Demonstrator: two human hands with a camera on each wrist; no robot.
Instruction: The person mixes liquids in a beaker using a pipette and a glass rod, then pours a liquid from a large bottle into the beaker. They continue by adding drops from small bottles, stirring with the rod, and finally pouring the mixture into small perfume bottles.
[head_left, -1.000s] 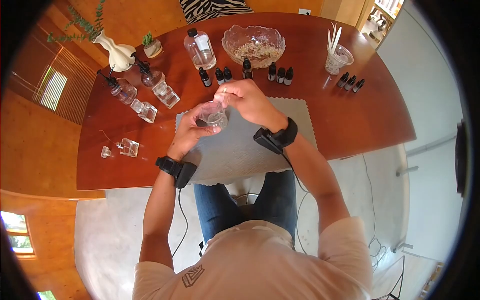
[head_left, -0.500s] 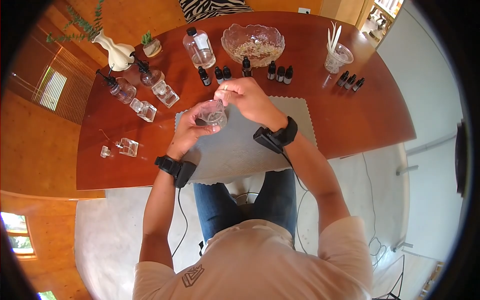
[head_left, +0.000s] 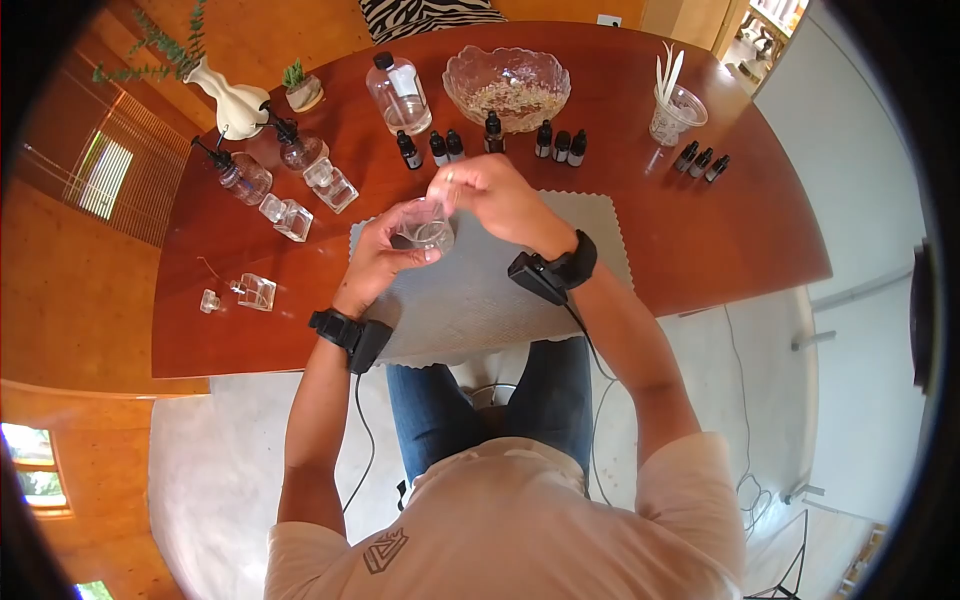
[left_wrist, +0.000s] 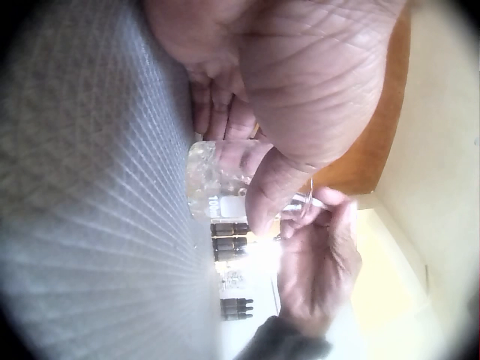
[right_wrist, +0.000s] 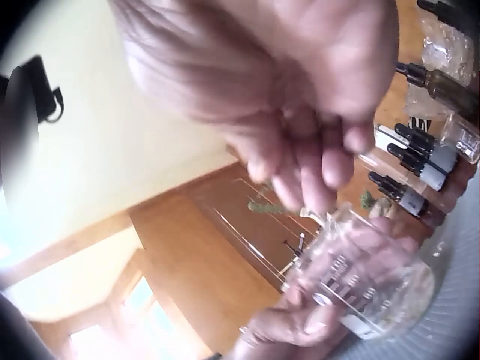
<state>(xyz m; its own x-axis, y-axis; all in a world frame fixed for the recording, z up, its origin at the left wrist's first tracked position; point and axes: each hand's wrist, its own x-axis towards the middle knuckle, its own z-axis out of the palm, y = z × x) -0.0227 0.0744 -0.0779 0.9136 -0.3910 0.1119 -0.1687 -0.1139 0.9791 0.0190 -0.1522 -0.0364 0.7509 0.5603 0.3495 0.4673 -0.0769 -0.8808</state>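
A clear glass beaker (head_left: 432, 236) with measuring marks is gripped around its side by the left hand (head_left: 382, 250), low over a grey scalloped mat (head_left: 480, 300). At the rim, the right hand (head_left: 495, 205) has its fingertips together. The left wrist view shows a thin white stick (left_wrist: 309, 200) pinched in the right hand (left_wrist: 316, 266), reaching over the beaker (left_wrist: 221, 187); its lower end is hard to make out. In the right wrist view the right fingers (right_wrist: 319, 176) are curled above the beaker (right_wrist: 375, 274), and the left thumb presses its near side.
Small dark dropper bottles (head_left: 494, 135), a large bottle (head_left: 400, 98) and a glass bowl (head_left: 508, 92) stand behind the mat. Pump bottles (head_left: 245, 180), square glass bottles (head_left: 258, 293) and a vase (head_left: 236, 105) are left; a cup of white sticks (head_left: 676, 120) stands right.
The right fingers have shifted slightly at the beaker's rim. The left hand and the beaker have stayed almost in place.
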